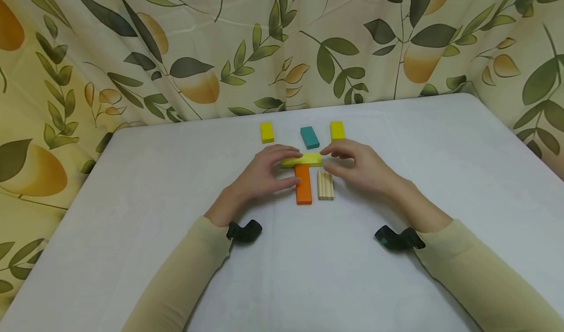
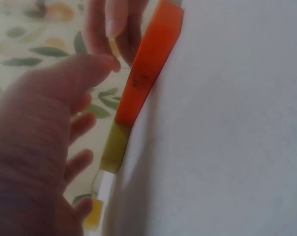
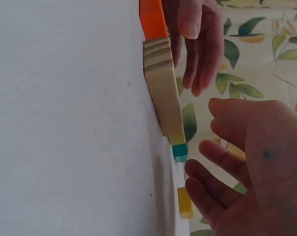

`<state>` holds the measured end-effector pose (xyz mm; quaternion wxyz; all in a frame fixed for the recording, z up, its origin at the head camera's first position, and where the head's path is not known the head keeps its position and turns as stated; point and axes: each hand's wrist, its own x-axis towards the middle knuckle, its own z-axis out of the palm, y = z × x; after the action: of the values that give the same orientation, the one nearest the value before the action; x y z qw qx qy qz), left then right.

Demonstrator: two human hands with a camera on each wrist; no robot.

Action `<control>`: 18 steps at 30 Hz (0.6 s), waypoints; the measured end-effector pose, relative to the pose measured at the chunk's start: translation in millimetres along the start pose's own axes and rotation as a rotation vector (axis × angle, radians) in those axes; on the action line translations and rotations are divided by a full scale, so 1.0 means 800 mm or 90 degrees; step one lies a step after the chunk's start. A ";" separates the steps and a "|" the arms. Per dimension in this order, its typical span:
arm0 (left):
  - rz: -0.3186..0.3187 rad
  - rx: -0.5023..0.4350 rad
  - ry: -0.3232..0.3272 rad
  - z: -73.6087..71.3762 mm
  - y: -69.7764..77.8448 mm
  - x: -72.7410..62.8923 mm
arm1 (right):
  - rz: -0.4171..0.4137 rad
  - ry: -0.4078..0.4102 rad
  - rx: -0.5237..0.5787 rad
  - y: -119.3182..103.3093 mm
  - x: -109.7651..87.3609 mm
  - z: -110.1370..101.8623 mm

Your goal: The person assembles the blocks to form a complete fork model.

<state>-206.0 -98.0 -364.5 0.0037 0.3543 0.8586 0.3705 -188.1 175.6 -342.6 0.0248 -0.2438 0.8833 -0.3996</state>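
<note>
A yellow-green block [image 1: 314,159] lies crosswise at the far end of an orange block [image 1: 304,187], the two forming a T on the table. My left hand [image 1: 264,173] hovers around the T's left side, its fingers over the left end of the yellow-green block and its thumb overlapping the orange block's edge. In the left wrist view, thumb and fingers are spread apart. My right hand [image 1: 363,163] has its fingertips right by the yellow-green block's right end, loosely bent with nothing between them. A grooved plain wooden block [image 1: 325,185] lies just right of the orange one.
Beyond the T lie a yellow block [image 1: 267,132] at left, a teal block [image 1: 310,137] in the middle and another yellow block [image 1: 337,130] at right, partly behind my right hand. A white cloth covers the table [image 1: 299,273]; a leaf-patterned curtain [image 1: 282,43] hangs behind.
</note>
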 end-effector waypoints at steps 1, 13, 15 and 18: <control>0.002 -0.005 -0.001 0.000 0.000 0.001 | -0.002 -0.003 -0.001 0.000 -0.002 0.000; -0.009 -0.017 -0.052 -0.001 -0.002 0.006 | -0.038 -0.030 -0.024 0.000 -0.019 0.003; -0.010 -0.014 -0.060 -0.001 -0.002 0.006 | -0.039 -0.040 -0.031 -0.001 -0.021 0.003; -0.006 -0.011 -0.067 0.000 -0.003 0.007 | -0.034 -0.055 -0.033 -0.002 -0.024 0.003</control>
<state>-211.6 -95.8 -364.8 0.0536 0.3691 0.8557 0.3587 -170.0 181.4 -345.9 0.0458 -0.2848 0.8848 -0.3660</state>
